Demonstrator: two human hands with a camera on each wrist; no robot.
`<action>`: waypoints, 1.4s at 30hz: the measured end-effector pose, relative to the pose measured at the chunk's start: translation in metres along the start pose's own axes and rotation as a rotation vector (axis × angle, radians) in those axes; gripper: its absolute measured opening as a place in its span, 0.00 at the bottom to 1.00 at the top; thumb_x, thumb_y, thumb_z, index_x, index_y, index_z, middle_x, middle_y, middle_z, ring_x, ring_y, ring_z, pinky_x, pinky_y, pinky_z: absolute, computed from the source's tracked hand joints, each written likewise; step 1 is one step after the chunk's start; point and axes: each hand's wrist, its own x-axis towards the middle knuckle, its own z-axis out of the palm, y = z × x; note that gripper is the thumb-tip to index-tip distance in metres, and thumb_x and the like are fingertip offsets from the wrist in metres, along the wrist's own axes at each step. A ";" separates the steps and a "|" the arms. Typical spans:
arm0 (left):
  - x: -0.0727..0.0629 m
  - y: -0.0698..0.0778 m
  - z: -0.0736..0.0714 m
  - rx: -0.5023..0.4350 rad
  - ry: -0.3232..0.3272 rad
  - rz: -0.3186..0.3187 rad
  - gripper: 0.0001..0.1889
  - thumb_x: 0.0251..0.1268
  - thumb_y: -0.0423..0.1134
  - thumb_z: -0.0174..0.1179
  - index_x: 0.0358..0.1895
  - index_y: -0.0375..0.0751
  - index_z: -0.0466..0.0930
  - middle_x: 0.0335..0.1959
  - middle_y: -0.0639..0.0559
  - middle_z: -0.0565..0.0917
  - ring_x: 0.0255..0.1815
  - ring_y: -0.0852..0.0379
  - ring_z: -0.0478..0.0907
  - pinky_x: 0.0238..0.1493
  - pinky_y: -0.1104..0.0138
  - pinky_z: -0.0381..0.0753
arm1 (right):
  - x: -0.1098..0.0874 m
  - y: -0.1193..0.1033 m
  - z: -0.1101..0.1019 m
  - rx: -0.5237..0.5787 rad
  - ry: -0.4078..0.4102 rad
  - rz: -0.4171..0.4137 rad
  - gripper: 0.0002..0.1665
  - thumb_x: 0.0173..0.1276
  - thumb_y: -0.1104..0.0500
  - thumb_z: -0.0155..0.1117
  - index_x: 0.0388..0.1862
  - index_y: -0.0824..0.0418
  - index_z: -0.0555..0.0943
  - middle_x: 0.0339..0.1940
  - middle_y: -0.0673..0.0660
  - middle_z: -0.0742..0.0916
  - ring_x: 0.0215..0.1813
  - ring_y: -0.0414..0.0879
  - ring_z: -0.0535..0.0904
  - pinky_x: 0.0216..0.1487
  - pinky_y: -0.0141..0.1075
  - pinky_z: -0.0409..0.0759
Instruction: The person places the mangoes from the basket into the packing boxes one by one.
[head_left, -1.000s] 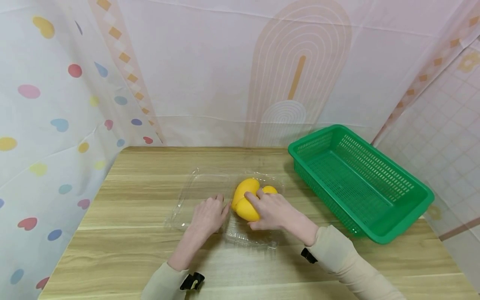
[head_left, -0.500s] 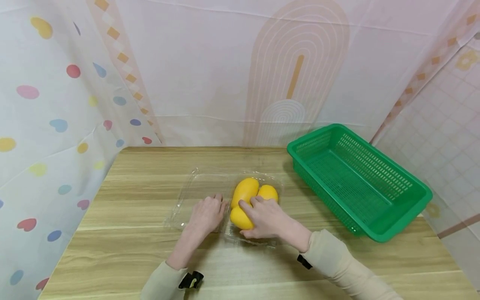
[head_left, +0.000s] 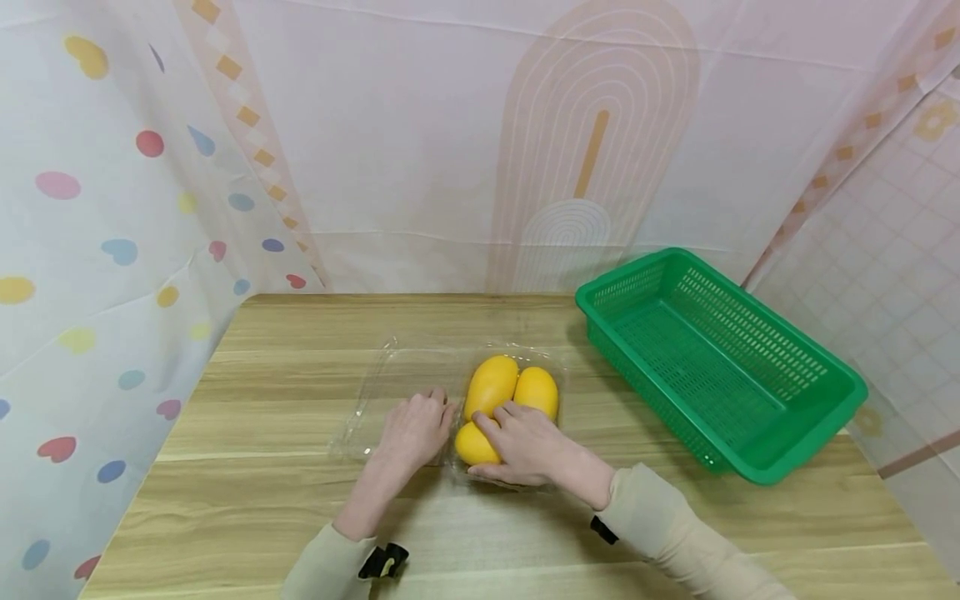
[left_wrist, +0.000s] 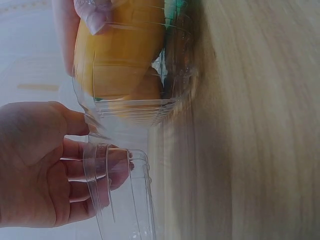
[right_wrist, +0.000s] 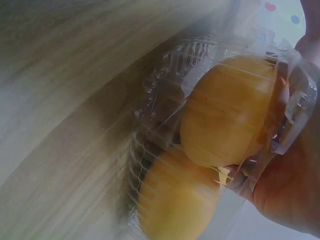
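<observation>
one smooth yellow oval fruit [head_left: 476,445] sits between the bent thumb and fingers of the right hand [head_left: 525,446], which reaches in from four o'clock and covers the fruit's right part; that grip is about as wide as the fruit. the held fruit is inside the clear ribbed plastic base [head_left: 514,347] of a hinged box, toward its seven o'clock. a second yellow oval fruit [head_left: 491,385] lies at twelve o'clock from it, and a third yellow oval fruit [head_left: 537,390] at two o'clock, these two side by side in the same base.

the left hand [head_left: 415,427], its wrist toward seven o'clock, has its fingers loosely extended against the plastic where the base meets the clear plastic lid [head_left: 408,371]; the left wrist view shows fingertips through the plastic. the lid lies open at nine o'clock from the base.

farther out, cream cloth sleeves cover both forearms. a rectangular green plastic basket [head_left: 697,367] with slotted walls stands near three o'clock on the wood-grain table [head_left: 300,358]. a pale patterned cloth [head_left: 390,142] hangs behind at twelve o'clock, with coloured dots and hearts toward ten.
</observation>
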 end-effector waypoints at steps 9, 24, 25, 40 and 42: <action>0.000 0.000 0.001 -0.012 -0.010 -0.006 0.12 0.69 0.41 0.55 0.32 0.34 0.76 0.19 0.49 0.72 0.15 0.57 0.65 0.14 0.71 0.63 | -0.002 0.002 0.005 0.101 0.015 0.021 0.33 0.70 0.34 0.46 0.63 0.53 0.69 0.44 0.51 0.82 0.46 0.45 0.77 0.49 0.37 0.77; 0.000 0.000 0.001 -0.028 -0.020 -0.021 0.14 0.69 0.43 0.54 0.35 0.33 0.77 0.20 0.49 0.74 0.16 0.56 0.66 0.15 0.70 0.64 | -0.015 0.043 0.006 0.215 0.441 0.121 0.13 0.65 0.57 0.63 0.46 0.61 0.80 0.40 0.54 0.85 0.41 0.46 0.80 0.48 0.39 0.81; 0.000 0.000 0.001 -0.030 -0.019 -0.021 0.14 0.69 0.43 0.54 0.35 0.33 0.77 0.20 0.49 0.74 0.16 0.56 0.66 0.15 0.70 0.64 | -0.017 0.046 0.006 0.215 0.461 0.145 0.12 0.64 0.58 0.64 0.45 0.61 0.80 0.40 0.54 0.85 0.41 0.46 0.80 0.48 0.39 0.81; 0.000 0.000 0.001 -0.048 -0.020 -0.027 0.13 0.69 0.42 0.54 0.35 0.33 0.77 0.20 0.49 0.73 0.17 0.56 0.66 0.15 0.71 0.64 | -0.049 0.066 0.014 0.371 0.444 0.584 0.12 0.60 0.57 0.67 0.39 0.62 0.80 0.31 0.57 0.82 0.32 0.49 0.77 0.25 0.37 0.75; 0.000 0.000 0.001 -0.058 -0.022 -0.032 0.13 0.69 0.42 0.54 0.35 0.33 0.77 0.20 0.48 0.73 0.16 0.56 0.67 0.15 0.70 0.64 | -0.050 0.065 0.015 0.418 0.398 0.609 0.12 0.60 0.56 0.67 0.37 0.62 0.80 0.32 0.56 0.83 0.33 0.48 0.78 0.26 0.38 0.76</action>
